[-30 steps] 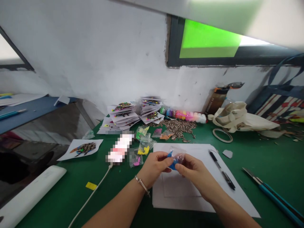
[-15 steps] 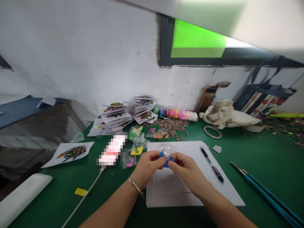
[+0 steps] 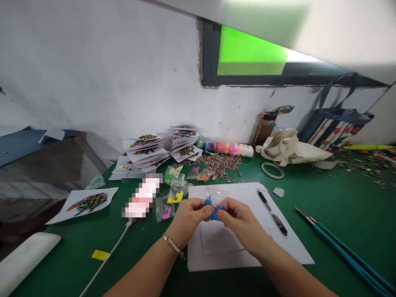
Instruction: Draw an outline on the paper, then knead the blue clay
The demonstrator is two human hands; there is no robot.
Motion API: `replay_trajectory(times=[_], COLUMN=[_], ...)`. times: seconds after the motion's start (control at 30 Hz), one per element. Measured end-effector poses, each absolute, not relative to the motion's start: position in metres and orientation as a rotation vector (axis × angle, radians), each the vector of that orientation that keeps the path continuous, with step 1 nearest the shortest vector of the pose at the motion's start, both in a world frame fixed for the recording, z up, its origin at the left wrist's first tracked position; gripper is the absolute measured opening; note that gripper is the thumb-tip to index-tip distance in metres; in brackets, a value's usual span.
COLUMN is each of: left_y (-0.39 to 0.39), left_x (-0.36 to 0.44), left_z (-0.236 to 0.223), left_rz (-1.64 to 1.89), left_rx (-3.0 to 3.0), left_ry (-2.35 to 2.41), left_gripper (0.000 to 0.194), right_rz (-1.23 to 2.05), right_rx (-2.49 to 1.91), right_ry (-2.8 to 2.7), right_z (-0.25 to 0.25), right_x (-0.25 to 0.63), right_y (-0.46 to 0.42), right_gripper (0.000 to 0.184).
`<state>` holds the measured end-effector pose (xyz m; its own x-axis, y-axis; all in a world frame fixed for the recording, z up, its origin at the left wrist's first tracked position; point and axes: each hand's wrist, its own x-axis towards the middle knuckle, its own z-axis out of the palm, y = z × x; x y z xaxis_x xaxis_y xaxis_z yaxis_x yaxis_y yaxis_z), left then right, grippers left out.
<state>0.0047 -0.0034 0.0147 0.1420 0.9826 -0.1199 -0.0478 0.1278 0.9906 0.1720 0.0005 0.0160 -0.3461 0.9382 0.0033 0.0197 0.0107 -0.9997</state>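
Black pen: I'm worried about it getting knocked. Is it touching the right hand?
Apart. The head view shows white paper between the pen and the right hand, which holds the blue-filled bag.

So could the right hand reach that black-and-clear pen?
Probably yes: the pen lies uncovered on white paper near the right hand, though that hand holds a clear plastic bag with blue material.

Little see-through plastic bag, kinda crinkly and shiny, with bright blue putty-looking stuff squished at the near end and a thin streak of it running up the left side. It's pinched between the left hand and right hand over the white paper. Partly covered, so can't tell if it's sealed.
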Motion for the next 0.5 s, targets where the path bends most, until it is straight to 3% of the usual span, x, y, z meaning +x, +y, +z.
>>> replay_trajectory(times=[0.5], left_y=[-0.0016], left_x=[0.0001], left_z=[0.0146], left_rz=[0.97], left_rx=[1.02], left_ry=[1.004], left_gripper=[0.034], right_rz=[1.611], right_rx=[-0.993], right_ry=[-1.363], right_z=[0.018], right_x=[0.1762], right_y=[0.0044], right_gripper=[0.014])
